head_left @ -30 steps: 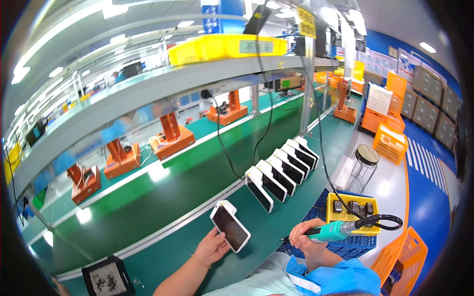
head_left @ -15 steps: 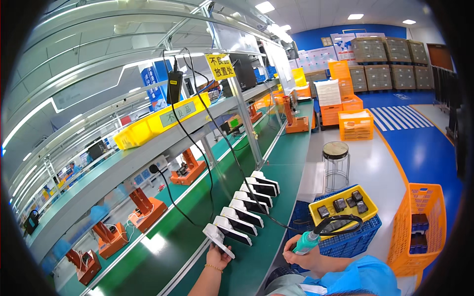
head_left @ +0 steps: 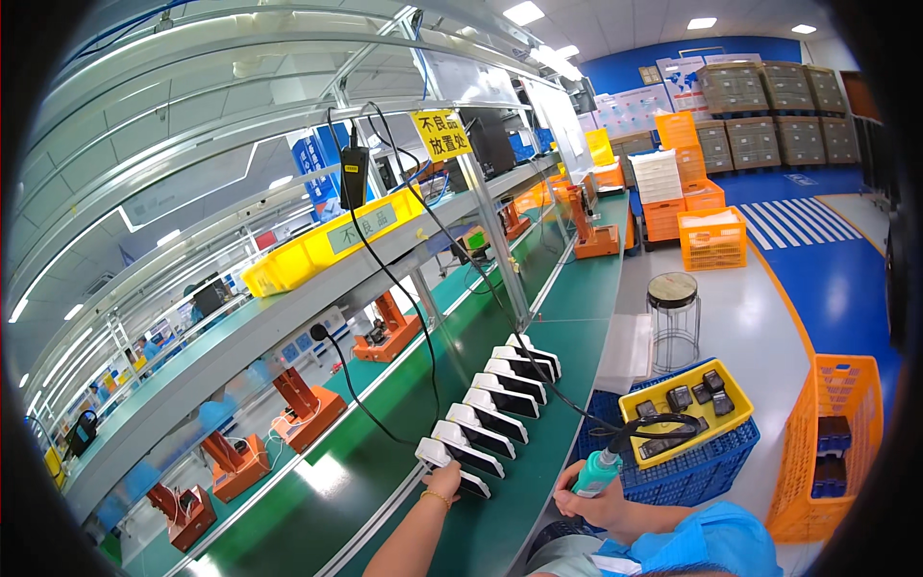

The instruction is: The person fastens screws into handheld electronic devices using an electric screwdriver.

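A row of several white devices with dark, flat faces leans along the green bench top. At the near end of the row, my left hand has its fingers closed around the edge of the nearest white device, which stands tilted like its neighbours. My right hand grips a teal electric screwdriver, tilted up, with a black cable running from its top end. The screwdriver's tip is hidden. It is held apart from the devices, over the bench's right edge.
Right of the bench, a yellow tray with dark blocks rests on a blue crate. An orange basket and a round stool stand on the floor. Orange fixtures line the far side. A yellow bin sits on the shelf.
The nearest device, earlier turned with its white side showing, now shows its dark face and lines up with the row. My left hand stays on it. The screwdriver remains in my right hand.
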Demonstrator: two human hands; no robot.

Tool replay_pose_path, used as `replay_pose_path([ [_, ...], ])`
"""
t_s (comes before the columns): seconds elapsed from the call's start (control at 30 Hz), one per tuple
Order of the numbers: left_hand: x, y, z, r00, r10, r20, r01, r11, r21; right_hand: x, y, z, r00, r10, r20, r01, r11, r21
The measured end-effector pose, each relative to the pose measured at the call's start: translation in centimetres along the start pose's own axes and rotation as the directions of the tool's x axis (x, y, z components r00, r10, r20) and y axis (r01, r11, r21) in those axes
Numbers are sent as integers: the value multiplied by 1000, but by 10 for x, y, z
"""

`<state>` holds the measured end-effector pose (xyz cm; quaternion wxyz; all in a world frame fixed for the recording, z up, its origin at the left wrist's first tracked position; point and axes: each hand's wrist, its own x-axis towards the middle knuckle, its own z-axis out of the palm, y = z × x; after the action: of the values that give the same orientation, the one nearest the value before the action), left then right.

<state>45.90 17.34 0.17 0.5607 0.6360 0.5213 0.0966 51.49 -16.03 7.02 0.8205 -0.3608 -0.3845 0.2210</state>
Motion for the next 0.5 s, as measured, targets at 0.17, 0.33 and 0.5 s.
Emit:
replay_pose_path([
  [0.17,-14,-2,-2,998,31,-50,-24,992,126,0,4,13,1000,20,16,-21,998,57],
  [0.33,-46,-49,-40,987,155,43,-152,986,-70,10,9,36,980,138,145,-104,969,-223],
  [0.5,-62,-151,-100,974,228,11,-200,873,-446,30,57,86,869,136,475,154,839,-522],
])
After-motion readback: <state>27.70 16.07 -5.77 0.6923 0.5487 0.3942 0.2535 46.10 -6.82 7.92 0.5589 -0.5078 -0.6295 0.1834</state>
